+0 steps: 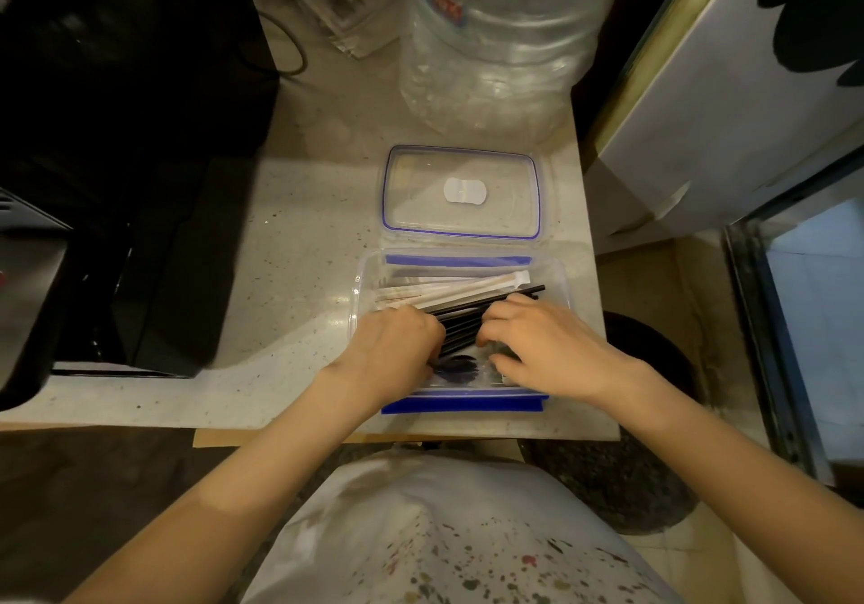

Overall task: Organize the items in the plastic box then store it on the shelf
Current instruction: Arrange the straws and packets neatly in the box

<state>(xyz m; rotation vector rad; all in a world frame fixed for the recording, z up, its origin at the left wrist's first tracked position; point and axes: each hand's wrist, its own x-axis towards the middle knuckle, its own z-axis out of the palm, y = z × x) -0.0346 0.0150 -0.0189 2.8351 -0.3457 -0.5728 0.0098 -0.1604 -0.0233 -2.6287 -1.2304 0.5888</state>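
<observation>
Left fingers: curled down into the plastic box (369, 276), tips hidden among the black sticks (472, 316); whether they gripped or only pressed could not be told.
Right fingers: bent and slightly spread over the same bundle, thumb low near a dark item (456, 365) on the box floor; the grip itself could not be told.
Left hand (397, 341): knuckles up, at the box's left side, lower centre of the frame.
Right hand (542, 346): knuckles up, at the box's right side, just apart from the left.
Box: clear with blue clips, open, on the pale counter (290, 276) at centre frame; paper-wrapped sticks (458, 288) lay slanted along its far side, the black ones just nearer.
Lid (460, 192): clear, blue-rimmed, flat on the counter just above the box, touching its far edge.
Arms: both bare forearms reached in from the bottom corners, converging on the box.
Bottle (495, 37): large, clear, at upper centre behind the lid.
</observation>
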